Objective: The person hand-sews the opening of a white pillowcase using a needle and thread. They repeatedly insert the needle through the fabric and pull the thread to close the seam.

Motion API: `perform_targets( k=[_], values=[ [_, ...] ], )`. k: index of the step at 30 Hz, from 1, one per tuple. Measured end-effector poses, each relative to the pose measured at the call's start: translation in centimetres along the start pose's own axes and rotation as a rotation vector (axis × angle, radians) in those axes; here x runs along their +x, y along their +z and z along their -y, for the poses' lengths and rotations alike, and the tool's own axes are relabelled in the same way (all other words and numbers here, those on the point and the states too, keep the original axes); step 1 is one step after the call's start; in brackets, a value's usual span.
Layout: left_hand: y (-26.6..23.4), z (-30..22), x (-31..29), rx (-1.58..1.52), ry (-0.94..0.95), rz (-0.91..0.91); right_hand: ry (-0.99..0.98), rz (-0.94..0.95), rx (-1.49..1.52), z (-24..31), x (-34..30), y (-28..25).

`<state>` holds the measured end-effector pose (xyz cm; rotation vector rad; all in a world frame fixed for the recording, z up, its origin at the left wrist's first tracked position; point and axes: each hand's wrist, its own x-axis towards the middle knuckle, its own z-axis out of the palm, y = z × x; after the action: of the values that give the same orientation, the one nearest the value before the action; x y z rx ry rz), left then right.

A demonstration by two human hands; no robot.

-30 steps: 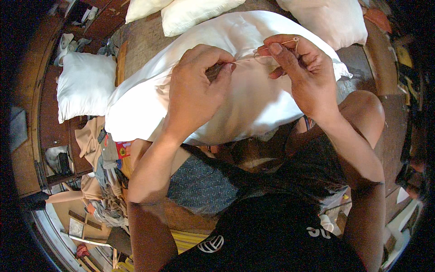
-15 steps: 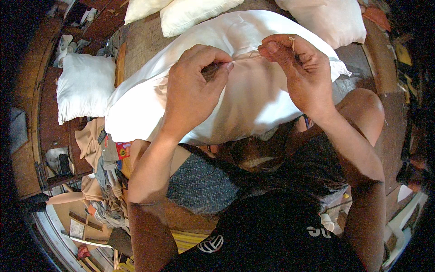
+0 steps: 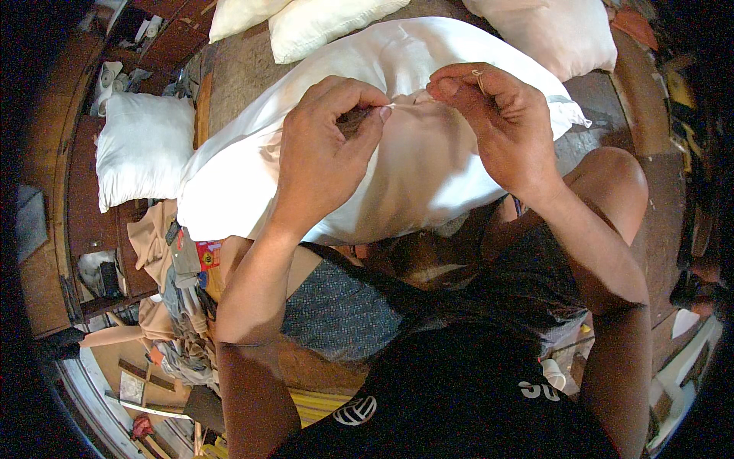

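Observation:
A large white pillow (image 3: 432, 172) lies across my lap, its upper seam running between my two hands. My left hand (image 3: 325, 149) is closed, thumb and forefinger pinching the pillow's fabric at that seam. Close by on the right, my right hand (image 3: 511, 134) is also closed, with thumb and forefinger pressed together just above the cloth. What those fingertips grip is too small to make out. A thin pale thread (image 3: 479, 75) loops over the fingers of my right hand.
Another white pillow (image 3: 145, 149) rests at the left beside brown wooden shelving (image 3: 84, 172). More pillows lie at the far side, including a cream one (image 3: 329, 27) and a white one (image 3: 550, 38). Crumpled clothes (image 3: 157, 237) are heaped at the lower left.
My right hand has shifted slightly left, bringing its fingertips nearer my left hand. The left hand keeps its pinch on the pillow and has hardly moved.

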<state>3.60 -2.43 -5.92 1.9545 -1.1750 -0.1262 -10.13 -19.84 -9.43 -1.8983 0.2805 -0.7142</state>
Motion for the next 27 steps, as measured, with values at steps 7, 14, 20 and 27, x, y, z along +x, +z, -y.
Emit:
perform_targets(
  k=[7,14,20,27],
  values=[
    [0.1,0.4,0.0,0.008,0.043,-0.007,0.182,0.076,0.332,-1.3,0.6,-0.4],
    [0.5,0.3,-0.1,-0.006,0.040,-0.001,0.392,0.191,0.545,-1.1,1.3,-1.7],
    [0.8,0.4,0.1,0.008,0.096,-0.035,0.405,0.215,0.601,-1.2,1.4,-2.0],
    [1.4,0.4,0.2,0.277,0.407,-0.060,0.359,0.187,0.539,-2.0,1.5,-1.8]
  ],
)
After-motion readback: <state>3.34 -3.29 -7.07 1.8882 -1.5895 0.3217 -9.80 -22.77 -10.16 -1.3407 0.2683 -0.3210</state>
